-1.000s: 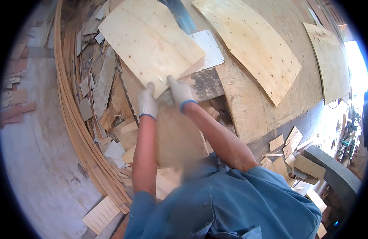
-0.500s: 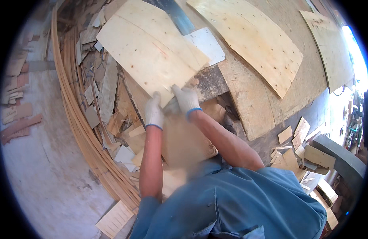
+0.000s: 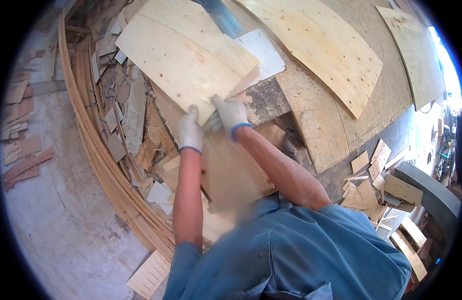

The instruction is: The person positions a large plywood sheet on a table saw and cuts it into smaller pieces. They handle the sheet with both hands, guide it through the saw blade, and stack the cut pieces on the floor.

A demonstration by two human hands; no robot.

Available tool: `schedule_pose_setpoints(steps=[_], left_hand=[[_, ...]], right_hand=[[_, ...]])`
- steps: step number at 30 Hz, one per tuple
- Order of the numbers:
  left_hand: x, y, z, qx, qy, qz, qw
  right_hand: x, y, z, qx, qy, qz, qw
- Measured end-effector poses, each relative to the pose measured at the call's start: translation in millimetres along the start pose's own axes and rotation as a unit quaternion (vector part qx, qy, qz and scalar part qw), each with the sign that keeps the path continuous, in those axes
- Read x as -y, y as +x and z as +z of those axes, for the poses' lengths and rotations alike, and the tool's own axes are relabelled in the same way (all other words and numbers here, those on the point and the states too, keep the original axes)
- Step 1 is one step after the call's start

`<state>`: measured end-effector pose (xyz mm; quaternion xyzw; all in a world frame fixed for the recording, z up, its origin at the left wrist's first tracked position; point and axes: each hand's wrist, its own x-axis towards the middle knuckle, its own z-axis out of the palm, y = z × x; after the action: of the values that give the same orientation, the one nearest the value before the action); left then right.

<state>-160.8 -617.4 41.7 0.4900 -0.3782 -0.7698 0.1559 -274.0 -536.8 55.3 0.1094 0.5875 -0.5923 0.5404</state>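
Observation:
A pale plywood sheet lies slanted over the work table, its near corner pointing toward me. My left hand, in a white knitted glove, grips the left side of that corner with the thumb on top. On the corner's right side my gloved right hand is closed on the same sheet, thumb above and fingers partly hidden beneath. Both gloves have blue cuffs. A thin white panel shows under the sheet's right edge, beside a bluish metal strip.
Another large plywood sheet rests on the table to the right, with one more farther right. Long thin wood strips curve along the left. Offcuts lie at lower right, near a grey curved beam.
Both hands and the plywood sheet have shifted slightly up and to the left. More of the white panel shows beside the sheet. The grip looks the same.

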Motion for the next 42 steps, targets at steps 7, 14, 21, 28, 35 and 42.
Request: schedule_pose_setpoints(steps=[7,14,21,28,35,42], left_hand=[[11.9,21.1,-20.4,-0.003,0.004,0.016,1.000],[21.8,38.2,-33.2,-0.021,0.067,0.043,0.997],[26.7,20.1,-34.1,-0.040,0.073,0.047,0.995],[16.8,11.0,-14.5,-0.014,0.024,0.045,0.999],[-5.6,8.1,1.3,-0.029,0.014,0.026,0.999],[11.1,53.3,-36.5,-0.019,0.081,0.070,0.994]], right_hand=[[-1.1,4.6,5.3,-0.008,-0.020,-0.004,1.000],[3.5,7.2,6.1,-0.007,-0.046,0.000,0.999],[0.0,-6.2,-3.0,-0.033,-0.127,-0.061,0.989],[2.7,-8.7,-4.8,-0.006,-0.105,-0.045,0.993],[11.7,4.8,5.9,-0.007,-0.031,-0.002,0.999],[16.1,20.4,13.6,0.000,-0.036,-0.019,0.999]])
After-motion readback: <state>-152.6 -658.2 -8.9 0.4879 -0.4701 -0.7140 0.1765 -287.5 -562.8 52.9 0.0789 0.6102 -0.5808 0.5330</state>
